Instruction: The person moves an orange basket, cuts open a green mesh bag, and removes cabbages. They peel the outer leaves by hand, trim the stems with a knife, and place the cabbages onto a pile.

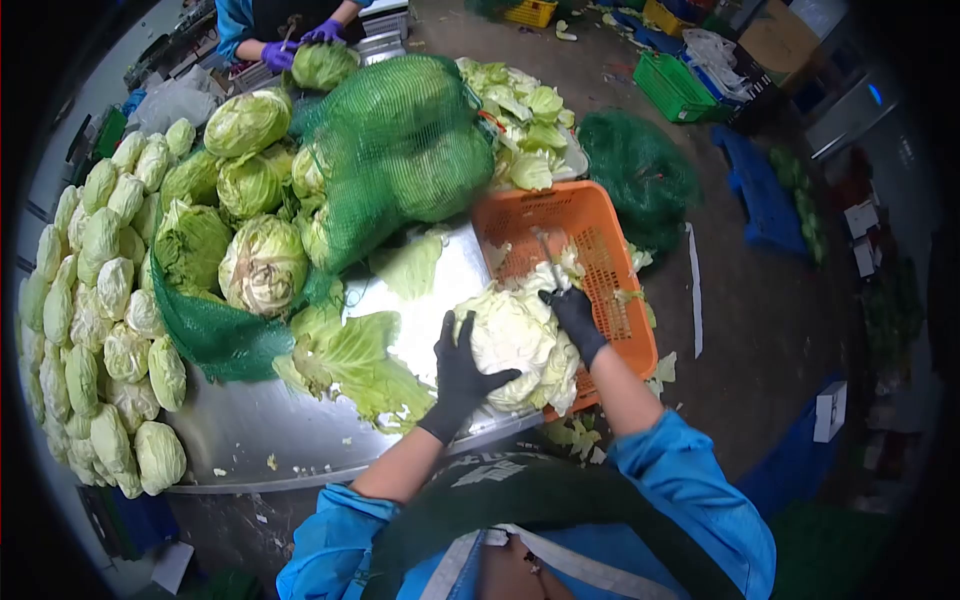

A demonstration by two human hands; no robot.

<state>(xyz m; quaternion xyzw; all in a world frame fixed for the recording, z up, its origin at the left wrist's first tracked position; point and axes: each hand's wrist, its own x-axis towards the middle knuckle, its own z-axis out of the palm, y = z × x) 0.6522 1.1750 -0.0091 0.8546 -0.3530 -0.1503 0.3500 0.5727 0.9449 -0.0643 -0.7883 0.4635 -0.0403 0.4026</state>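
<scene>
Closest to the camera, the left hand (462,372), in a black glove, is spread wide and clamped on the near-left side of a pale cabbage (510,335), with the thumb hooked across its front. The cabbage sits at the right edge of the steel table (260,430), partly overhanging the near corner of an orange crate (600,225). It lies up and to the right of the left hand, which is the nearer hand and carries its weight.

The right hand (575,318), also gloved in black, rests on the cabbage's far-right shoulder. It is closed around what looks like a knife (547,252), whose thin blade points away over the crate. The cabbage is held between the two hands, below and left of the right one.

Left of it, loose leaves (350,360) lie on the table. Farther on are a green net bag (400,150) stuffed with cabbages and a row of trimmed heads (100,300) along the left rim. At the far end, another person's hands in purple gloves (300,45) hold a cabbage.
</scene>
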